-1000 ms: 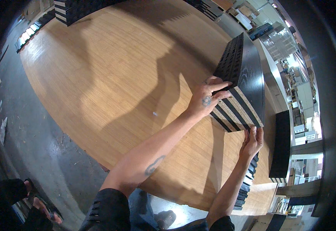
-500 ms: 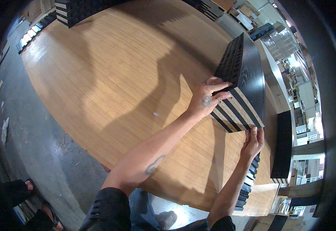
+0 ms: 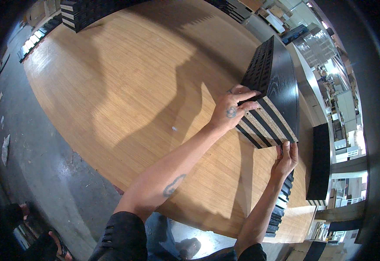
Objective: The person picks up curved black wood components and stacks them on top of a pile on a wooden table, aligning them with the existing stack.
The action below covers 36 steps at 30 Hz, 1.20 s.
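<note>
A stack of black boards [image 3: 282, 80] stands on the right part of a wood-grain table. Raw particleboard shows in bands between dark layers at its near end, and rows of small notches or holes run along its left side. My left hand [image 3: 232, 108] grips the upper left corner of that end, with thumb and fingers on either side of the edge. At the lower right corner of the same end, my right hand [image 3: 285, 160] pinches the edge between thumb and fingers. Its fingertips are partly hidden behind the boards.
The wood-grain table [image 3: 124, 78] spreads widely to the left. Another black stack [image 3: 89, 15] stands at its far left edge. Dark slatted pieces [image 3: 280, 213] lie beside my right forearm, and a black panel [image 3: 319, 163] stands farther right. Someone's feet [image 3: 57, 243] show at lower left.
Both hands keep their hold on the board stack, which looks almost unmoved. The other person's foot at lower left has shifted slightly left.
</note>
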{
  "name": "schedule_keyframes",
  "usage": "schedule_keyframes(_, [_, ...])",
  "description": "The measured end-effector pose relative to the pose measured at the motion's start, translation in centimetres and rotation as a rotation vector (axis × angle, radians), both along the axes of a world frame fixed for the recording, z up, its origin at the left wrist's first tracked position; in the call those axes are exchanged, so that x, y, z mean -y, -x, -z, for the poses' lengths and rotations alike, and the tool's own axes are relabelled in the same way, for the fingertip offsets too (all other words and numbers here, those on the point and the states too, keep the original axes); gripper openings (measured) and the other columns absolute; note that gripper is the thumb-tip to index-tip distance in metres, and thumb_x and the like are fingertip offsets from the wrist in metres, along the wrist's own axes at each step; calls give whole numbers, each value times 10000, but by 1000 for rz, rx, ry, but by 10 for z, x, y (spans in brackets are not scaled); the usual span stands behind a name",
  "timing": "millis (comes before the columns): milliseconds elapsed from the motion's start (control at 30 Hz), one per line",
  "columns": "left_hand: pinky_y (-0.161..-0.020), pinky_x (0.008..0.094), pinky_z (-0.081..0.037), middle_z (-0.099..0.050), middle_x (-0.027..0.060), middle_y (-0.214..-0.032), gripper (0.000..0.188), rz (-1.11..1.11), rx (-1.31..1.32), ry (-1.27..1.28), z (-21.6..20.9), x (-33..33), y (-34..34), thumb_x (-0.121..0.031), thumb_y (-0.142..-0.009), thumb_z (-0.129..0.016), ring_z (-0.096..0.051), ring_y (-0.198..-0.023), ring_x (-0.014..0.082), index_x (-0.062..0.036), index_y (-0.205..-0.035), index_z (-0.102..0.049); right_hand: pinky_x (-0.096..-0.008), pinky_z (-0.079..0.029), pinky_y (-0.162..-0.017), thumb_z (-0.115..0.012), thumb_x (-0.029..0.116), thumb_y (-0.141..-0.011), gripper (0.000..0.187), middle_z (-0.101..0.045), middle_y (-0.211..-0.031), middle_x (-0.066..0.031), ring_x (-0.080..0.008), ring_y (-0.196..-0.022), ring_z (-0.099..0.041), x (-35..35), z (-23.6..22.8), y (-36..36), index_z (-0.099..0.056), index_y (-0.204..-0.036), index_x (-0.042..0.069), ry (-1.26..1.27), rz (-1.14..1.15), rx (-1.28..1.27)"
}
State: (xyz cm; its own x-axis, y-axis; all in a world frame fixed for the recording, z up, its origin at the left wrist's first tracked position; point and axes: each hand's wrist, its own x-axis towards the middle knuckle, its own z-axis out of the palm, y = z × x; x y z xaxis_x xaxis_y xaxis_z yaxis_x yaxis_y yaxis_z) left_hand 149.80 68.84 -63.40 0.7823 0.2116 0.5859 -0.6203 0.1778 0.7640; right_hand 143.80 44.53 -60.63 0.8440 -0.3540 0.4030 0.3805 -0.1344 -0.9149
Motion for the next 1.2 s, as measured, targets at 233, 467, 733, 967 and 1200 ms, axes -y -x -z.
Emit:
schedule_keyframes(233, [-840,292,-490,-635,98,-1055,308,-40,26,-11,3,0,-2,-127,-833,-726,-595,-970,187,-14,-1115,-676,-255,-580,-769,-614,73,-920,242,-678,-1049,-70,-125,-908,-664,-5,-3,2,-634,-1153,9,-16,-1,-25])
schedule_keyframes(467, [-835,269,-498,-637,117,-1081,272,74,-40,120,9,5,1,-93,-856,-703,-618,-984,186,30,-1096,-668,-244,-574,-766,-628,103,-922,270,-670,-1035,-85,-117,-882,-649,-4,10,2,-628,-1157,-31,-10,98,20])
schedule_keyframes(733, [-851,277,-500,-653,146,-1107,251,-106,-61,80,4,13,15,-85,-885,-670,-624,-1008,199,33,-1106,-659,-316,-541,-880,-633,170,-932,380,-663,-1090,-142,-177,-962,-643,-33,16,9,-580,-1213,-81,55,231,86])
schedule_keyframes(967, [-864,288,-498,-648,160,-1129,237,-156,-34,93,1,18,19,-97,-897,-656,-630,-1015,232,19,-1103,-664,-306,-519,-875,-612,203,-949,388,-662,-1097,-134,-165,-975,-626,-32,16,10,-583,-1224,-70,88,237,76])
schedule_keyframes(1200, [-850,290,-489,-656,146,-1085,227,-165,-31,114,0,18,18,-83,-879,-674,-634,-986,225,27,-1078,-669,-300,-517,-877,-610,186,-949,352,-656,-1089,-120,-155,-979,-619,-31,16,8,-601,-1193,-68,-11,192,61])
